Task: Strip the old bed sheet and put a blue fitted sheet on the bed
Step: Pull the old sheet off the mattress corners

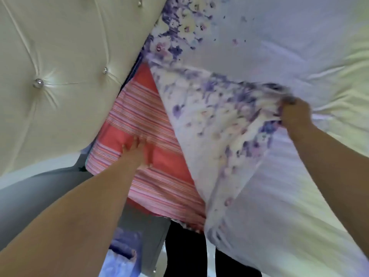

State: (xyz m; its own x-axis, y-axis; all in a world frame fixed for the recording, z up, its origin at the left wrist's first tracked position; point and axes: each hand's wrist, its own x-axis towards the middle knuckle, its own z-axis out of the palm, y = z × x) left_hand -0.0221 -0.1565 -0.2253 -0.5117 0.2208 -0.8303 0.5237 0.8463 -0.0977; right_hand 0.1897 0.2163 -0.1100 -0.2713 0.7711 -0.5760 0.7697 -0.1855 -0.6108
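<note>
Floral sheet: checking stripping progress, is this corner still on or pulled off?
Pulled off: the right hand holds the floral sheet folded back, exposing the striped layer.

Cream tufted headboard [60,76] with silver buttons [38,82], grey floor [30,196] beside bed, blue fabric [123,248] lying on floor, blurred

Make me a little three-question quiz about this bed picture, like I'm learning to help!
1. True or false: the right hand grips the floral sheet.
2. What does the left hand rest flat on? A) tufted headboard B) red striped cover C) the floor
3. Fill in: the headboard's buttons look ____ and shiny.

Key: 1 true; 2 B; 3 silver
</note>
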